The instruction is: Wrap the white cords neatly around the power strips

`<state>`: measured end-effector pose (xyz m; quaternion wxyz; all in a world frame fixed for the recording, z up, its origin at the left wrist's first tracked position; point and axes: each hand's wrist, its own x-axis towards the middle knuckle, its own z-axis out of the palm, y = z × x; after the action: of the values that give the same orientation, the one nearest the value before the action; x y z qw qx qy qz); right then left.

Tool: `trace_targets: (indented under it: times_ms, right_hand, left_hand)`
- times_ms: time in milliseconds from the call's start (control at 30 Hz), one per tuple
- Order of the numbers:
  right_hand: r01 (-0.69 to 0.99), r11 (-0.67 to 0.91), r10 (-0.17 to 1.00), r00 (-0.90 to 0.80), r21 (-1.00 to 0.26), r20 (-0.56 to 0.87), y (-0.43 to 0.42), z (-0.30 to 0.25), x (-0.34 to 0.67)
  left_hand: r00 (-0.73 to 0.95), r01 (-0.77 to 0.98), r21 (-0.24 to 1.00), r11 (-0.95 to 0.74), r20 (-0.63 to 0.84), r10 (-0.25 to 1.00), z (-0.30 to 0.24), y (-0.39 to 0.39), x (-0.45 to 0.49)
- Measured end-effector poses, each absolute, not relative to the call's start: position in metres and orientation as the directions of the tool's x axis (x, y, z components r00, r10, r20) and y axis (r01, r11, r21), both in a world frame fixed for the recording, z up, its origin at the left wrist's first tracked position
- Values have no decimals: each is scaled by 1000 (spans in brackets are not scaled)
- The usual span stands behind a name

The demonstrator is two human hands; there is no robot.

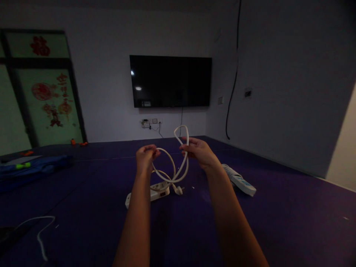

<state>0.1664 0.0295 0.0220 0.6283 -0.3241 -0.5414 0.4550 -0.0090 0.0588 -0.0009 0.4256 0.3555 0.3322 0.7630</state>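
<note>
Left hand [145, 157] and right hand [199, 151] grip white cable [174, 168] above power strip [155, 193] (wide mat [278, 222] around).

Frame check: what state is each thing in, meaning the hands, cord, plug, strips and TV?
left hand: closed on the white cord
right hand: closed on the white cord's upper loop
white cord: lifted, looped between both hands
plug: loose, in no socket
power strip: lying flat on the purple floor
second power strip: lying on the floor, untouched
TV: wall-mounted, screen dark
</note>
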Motion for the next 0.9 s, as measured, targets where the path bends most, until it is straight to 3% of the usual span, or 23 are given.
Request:
trace_targets:
  times_ms: [300, 467, 567, 667, 767, 900]
  right_hand:
    - [-501, 553, 817, 171, -666, 550, 30, 24, 153]
    - [-532, 657, 749, 378, -534, 545, 36, 22, 140]
    - [-503, 718, 696, 499, -482, 516, 37, 21, 136]
    - [-435, 770, 636, 586, -467, 503, 39, 19, 136]
    - [-352, 789, 598, 628, -503, 498, 41, 16, 138]
    - [-257, 756, 613, 603, -603, 511, 42, 16, 143]
  left_hand:
    - [-169, -289, 921, -262, 220, 961, -11, 64, -1]
    - [-123, -138, 967, -215, 199, 972, -6, 55, 6]
    - [-132, 42, 954, -297, 300, 945, 1, 43, 6]
    - [-23, 235, 865, -445, 462, 887, 7, 31, 4]
    - [74, 280, 771, -572, 577, 813, 7, 28, 5]
    - [33, 294, 732, -615, 635, 772, -4, 39, 14]
